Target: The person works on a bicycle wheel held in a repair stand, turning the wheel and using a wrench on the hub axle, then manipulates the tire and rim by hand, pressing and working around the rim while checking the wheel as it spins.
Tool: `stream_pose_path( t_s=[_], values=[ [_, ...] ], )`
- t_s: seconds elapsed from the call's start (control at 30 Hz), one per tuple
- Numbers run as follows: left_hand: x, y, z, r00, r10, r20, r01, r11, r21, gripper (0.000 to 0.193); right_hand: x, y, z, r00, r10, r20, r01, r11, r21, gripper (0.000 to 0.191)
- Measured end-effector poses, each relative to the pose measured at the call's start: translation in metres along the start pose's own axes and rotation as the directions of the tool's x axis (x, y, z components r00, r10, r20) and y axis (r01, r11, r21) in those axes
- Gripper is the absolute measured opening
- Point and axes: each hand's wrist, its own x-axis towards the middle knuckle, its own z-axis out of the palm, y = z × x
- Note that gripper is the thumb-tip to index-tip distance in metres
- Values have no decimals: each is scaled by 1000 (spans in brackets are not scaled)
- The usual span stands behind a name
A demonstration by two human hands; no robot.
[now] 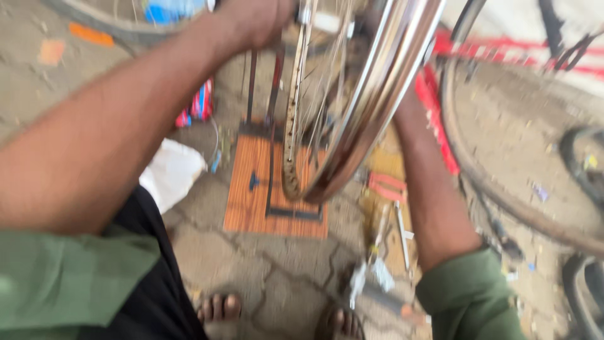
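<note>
A bare spoked wheel rim (293,135) stands upright in a dark metal stand (272,94) fixed on a wooden board (251,201). A shiny chrome rim or mudguard (371,107) curves in front of it. My left hand (255,22) reaches to the top of the wheel and closes around its upper part. My right forearm (434,189) goes up behind the chrome piece, and the hand itself is hidden. The picture is blurred by motion.
Red-handled pliers (387,186) and slim tools (399,233) lie on the paved ground by my feet (220,308). A white cloth (170,173) lies at left. A bicycle tyre (491,182) and a red frame (503,47) stand at right.
</note>
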Motion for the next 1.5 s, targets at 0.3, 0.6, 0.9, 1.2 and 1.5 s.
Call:
stream_pose_path(
  t_s=[0.3, 0.6, 0.9, 1.2, 1.5],
  values=[
    [2, -5, 14, 963, -243, 117, 253, 965, -76, 18, 15, 13, 15, 985, -119, 121, 46, 872, 487, 32],
    [-2, -3, 25, 977, -211, -1, 209, 970, -125, 27, 32, 10, 0, 921, -375, 108, 338, 905, 257, 30],
    [-7, -8, 4, 983, -156, -94, 119, 941, -318, 56, -5, 3, -3, 886, -437, -154, 462, 859, 222, 23],
    [-18, -6, -16, 885, -389, -257, 283, 886, -367, 49, -126, 106, 65, 902, -118, -416, 21, 973, -231, 30],
    [-37, -50, -12, 770, -638, -8, 537, 654, -533, 58, -152, 120, 66, 924, -163, -345, 57, 953, -298, 37]
  ],
)
